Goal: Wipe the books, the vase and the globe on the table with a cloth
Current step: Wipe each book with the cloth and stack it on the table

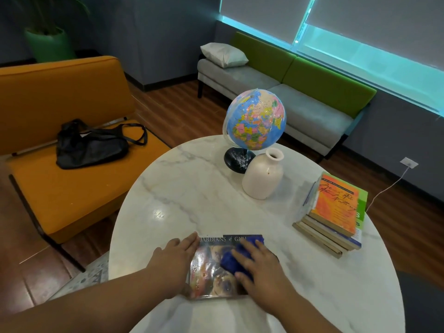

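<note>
- Head view: I see the left hand (176,258) lying flat along the left edge of a book (211,270) near the front of the bench (187,188). Its fingers are straight and together and rest against the cover's edge, so it is released rather than wrapped round anything.
- My right hand (263,267) is palm-down on a bunched blue cloth (229,260). The fingers are spread and nearly straight, and they press the cloth onto the right half of the cover instead of clutching it.
- That book lies face up, and part of its title reads "GUARDIANS of GA…"; the rest is hidden under the cloth.
- Further back on the marble top I can see the globe (255,118), tilted on its black stand.
- The white vase (263,176) stands upright just in front of the globe's stand and overlaps its base from this angle; I cannot tell whether they touch.
- A stack of books (334,212) sits at the right edge of the bench, well apart from the hands. An orange-covered one is on top.
- Off the bench, a black bag (91,145) lies on an orange sofa (60,92) to the left.
- A white pillow (223,55) rests on a grey and green sofa (300,97) under the window.
</note>
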